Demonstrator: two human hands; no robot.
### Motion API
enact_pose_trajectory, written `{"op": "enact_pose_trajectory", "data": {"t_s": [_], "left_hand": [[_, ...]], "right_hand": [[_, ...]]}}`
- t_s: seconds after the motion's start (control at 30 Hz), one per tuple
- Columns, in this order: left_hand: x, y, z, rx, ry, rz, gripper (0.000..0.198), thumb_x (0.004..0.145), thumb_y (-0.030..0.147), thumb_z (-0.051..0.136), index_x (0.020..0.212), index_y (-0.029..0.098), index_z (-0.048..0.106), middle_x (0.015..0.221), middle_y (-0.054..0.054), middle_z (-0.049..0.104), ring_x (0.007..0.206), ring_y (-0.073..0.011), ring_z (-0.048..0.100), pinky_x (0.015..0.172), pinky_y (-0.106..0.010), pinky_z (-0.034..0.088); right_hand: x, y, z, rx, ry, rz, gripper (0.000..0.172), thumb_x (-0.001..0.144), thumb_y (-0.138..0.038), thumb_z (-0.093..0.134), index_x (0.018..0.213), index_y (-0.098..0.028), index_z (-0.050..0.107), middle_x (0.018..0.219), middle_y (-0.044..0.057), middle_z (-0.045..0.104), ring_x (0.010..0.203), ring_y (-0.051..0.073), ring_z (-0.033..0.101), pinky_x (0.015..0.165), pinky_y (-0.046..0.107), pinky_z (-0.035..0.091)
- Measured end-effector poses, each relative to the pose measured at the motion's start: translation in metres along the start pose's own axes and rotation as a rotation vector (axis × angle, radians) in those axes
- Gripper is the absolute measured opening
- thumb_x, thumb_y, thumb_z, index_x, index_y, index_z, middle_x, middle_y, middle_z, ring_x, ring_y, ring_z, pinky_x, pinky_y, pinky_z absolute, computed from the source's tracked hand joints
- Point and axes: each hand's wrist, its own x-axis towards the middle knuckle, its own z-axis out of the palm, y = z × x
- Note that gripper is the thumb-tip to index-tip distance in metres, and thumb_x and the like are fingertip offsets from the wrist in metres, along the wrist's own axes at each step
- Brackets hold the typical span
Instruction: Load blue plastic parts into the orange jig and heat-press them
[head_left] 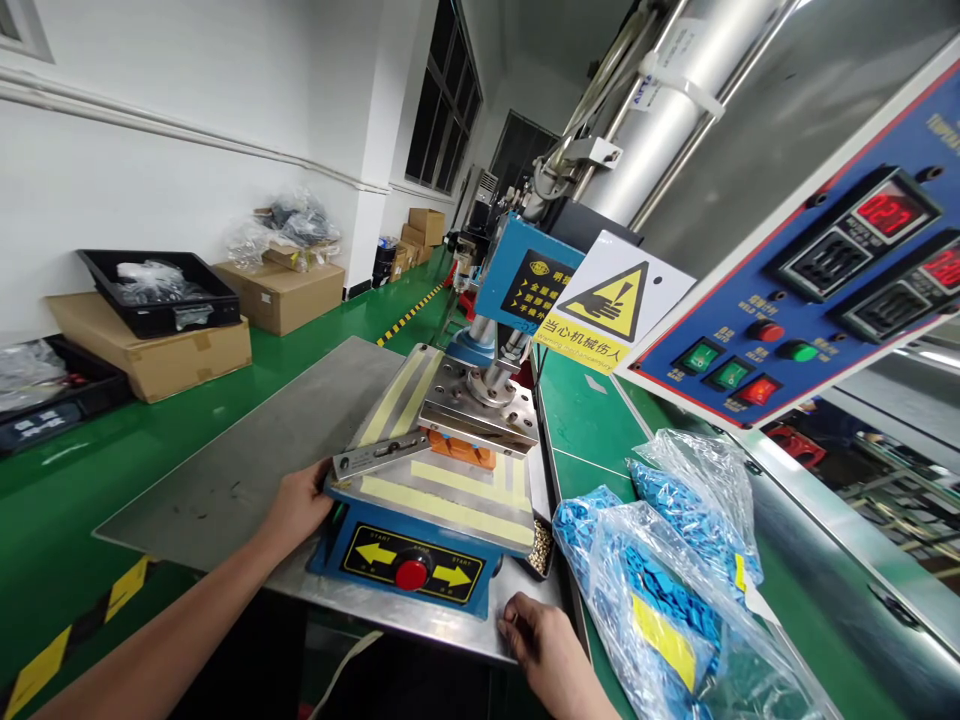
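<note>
Blue metal press [450, 540] sitting on a steel counter [247, 480], with an orange part [461, 450] on its striped bed [442, 490], right under the head plate [480, 402]. Can't tell from this angle if the plate actually touches it. There's also a metal bar [379, 456] angling in from the bed's left edge toward the orange part.

Left hand [296, 512] is up against the left side of the press, but its fingers are tucked out of sight, so no clue if they're gripping anything. Right hand [547, 640] is down by the counter's front edge, fingers curled in, thumb near the index; can't make out whether something tiny is pinched there. Just beyond it, a dark tray [552, 566] of little brass-coloured bits [539, 548] sits beside the press.

Red button [411, 575] on the front is between two yellow arrows, neither hand on it. Clear bags of blue pieces [667, 590] are off to the right, and a yellow-and-white warning sign [611, 300] hangs near the control panel [750, 310].
</note>
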Motion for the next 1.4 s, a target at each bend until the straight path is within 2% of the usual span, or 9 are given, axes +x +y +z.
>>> {"op": "enact_pose_trajectory", "data": {"t_s": [0.4, 0.9, 1.0, 1.1, 1.2, 1.27, 1.33, 1.37, 1.4], "left_hand": [[-0.001, 0.001, -0.002, 0.011, -0.035, -0.015, 0.04, 0.067, 0.022, 0.043, 0.097, 0.02, 0.068, 0.094, -0.005, 0.074, 0.091, -0.0256, 0.068, 0.073, -0.027, 0.052], [-0.001, -0.003, 0.002, -0.043, 0.009, 0.016, 0.032, 0.067, 0.023, 0.045, 0.089, 0.022, 0.069, 0.087, -0.003, 0.074, 0.085, -0.0255, 0.069, 0.065, -0.026, 0.051], [-0.001, -0.007, 0.003, -0.114, 0.077, 0.015, 0.026, 0.072, 0.027, 0.047, 0.088, 0.022, 0.068, 0.088, -0.003, 0.074, 0.085, -0.0239, 0.068, 0.066, -0.026, 0.05], [-0.001, -0.007, -0.008, -0.245, 0.275, -0.053, 0.029, 0.079, 0.04, 0.048, 0.091, 0.02, 0.065, 0.085, -0.005, 0.071, 0.082, -0.0227, 0.067, 0.07, -0.028, 0.051], [-0.008, 0.013, -0.035, -0.393, 0.548, -0.116, 0.034, 0.081, 0.047, 0.05, 0.093, 0.019, 0.062, 0.075, -0.004, 0.066, 0.071, -0.0206, 0.064, 0.068, -0.03, 0.052], [-0.016, 0.041, -0.056, -0.51, 0.615, -0.062, 0.031, 0.084, 0.045, 0.05, 0.095, 0.019, 0.062, 0.077, -0.003, 0.065, 0.071, -0.0185, 0.063, 0.071, -0.031, 0.053], [-0.02, 0.075, -0.069, -0.544, 0.594, 0.08, 0.028, 0.082, 0.043, 0.055, 0.093, 0.019, 0.064, 0.075, -0.002, 0.066, 0.067, -0.0168, 0.062, 0.069, -0.03, 0.054], [-0.019, 0.093, -0.071, -0.56, 0.493, 0.141, 0.028, 0.081, 0.043, 0.057, 0.091, 0.019, 0.065, 0.074, -0.002, 0.067, 0.066, -0.0166, 0.063, 0.068, -0.03, 0.054], [-0.016, 0.109, -0.069, -0.587, 0.327, 0.164, 0.028, 0.08, 0.043, 0.058, 0.091, 0.019, 0.066, 0.077, -0.003, 0.068, 0.07, -0.0174, 0.064, 0.068, -0.03, 0.055]], "right_hand": [[0.002, -0.002, -0.001, 0.013, -0.002, 0.019, 0.017, 0.087, -0.027, 0.043, 0.074, -0.02, 0.052, 0.068, 0.001, 0.059, 0.062, 0.014, 0.052, 0.058, 0.023, 0.035], [0.004, 0.002, 0.001, 0.055, 0.013, 0.018, 0.018, 0.086, -0.029, 0.046, 0.073, -0.02, 0.052, 0.066, 0.0, 0.058, 0.06, 0.013, 0.048, 0.057, 0.024, 0.032], [0.004, 0.005, 0.004, 0.095, 0.02, 0.018, 0.018, 0.085, -0.03, 0.048, 0.072, -0.019, 0.054, 0.064, -0.001, 0.057, 0.06, 0.013, 0.047, 0.056, 0.024, 0.032], [0.002, 0.004, 0.002, 0.212, 0.02, 0.01, 0.023, 0.085, -0.035, 0.05, 0.072, -0.018, 0.057, 0.063, 0.0, 0.057, 0.059, 0.013, 0.047, 0.055, 0.024, 0.032], [0.001, -0.004, -0.01, 0.51, 0.056, -0.005, 0.03, 0.085, -0.043, 0.053, 0.073, -0.017, 0.06, 0.063, 0.001, 0.058, 0.058, 0.014, 0.049, 0.056, 0.025, 0.036], [0.006, -0.015, -0.022, 0.749, 0.179, -0.014, 0.031, 0.083, -0.046, 0.057, 0.074, -0.017, 0.063, 0.062, 0.002, 0.06, 0.057, 0.013, 0.051, 0.057, 0.025, 0.039], [0.02, -0.03, -0.036, 0.949, 0.357, -0.016, 0.027, 0.081, -0.045, 0.062, 0.076, -0.018, 0.065, 0.061, 0.0, 0.06, 0.055, 0.012, 0.05, 0.057, 0.024, 0.04], [0.031, -0.039, -0.042, 1.035, 0.429, -0.018, 0.025, 0.08, -0.044, 0.064, 0.076, -0.019, 0.066, 0.06, -0.001, 0.059, 0.054, 0.011, 0.048, 0.056, 0.023, 0.04], [0.044, -0.048, -0.048, 1.113, 0.475, -0.016, 0.023, 0.078, -0.043, 0.067, 0.079, -0.02, 0.068, 0.059, -0.001, 0.059, 0.053, 0.01, 0.048, 0.054, 0.022, 0.039]]}}
